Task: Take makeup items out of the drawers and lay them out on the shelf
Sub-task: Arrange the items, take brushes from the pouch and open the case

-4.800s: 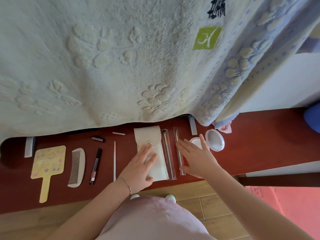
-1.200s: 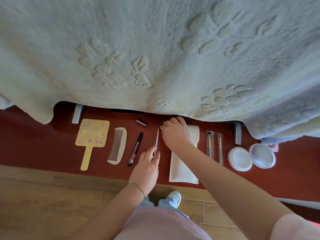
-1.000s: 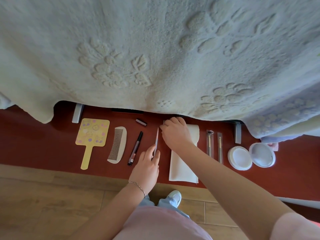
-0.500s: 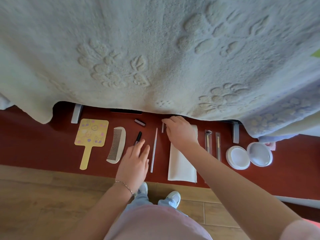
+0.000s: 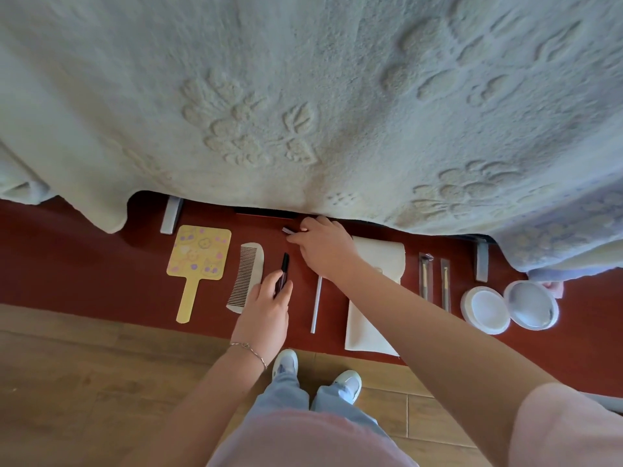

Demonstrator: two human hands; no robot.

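The shelf is dark red, and over it hangs a pale cream towel embossed with flowers and leaves, beside a towel with lilac flowers. The mirror is yellow with small purple and pink doodles, the comb off-white, the pen black, the pouch cream. The compact is white, the floor light brown wood.

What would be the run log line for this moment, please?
left hand: on black pen | right hand: at small tube | shelf

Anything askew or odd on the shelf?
Mostly a neat row. A big towel drapes over the shelf's back edge, and the compact lies open; nothing spilled or visibly damaged.
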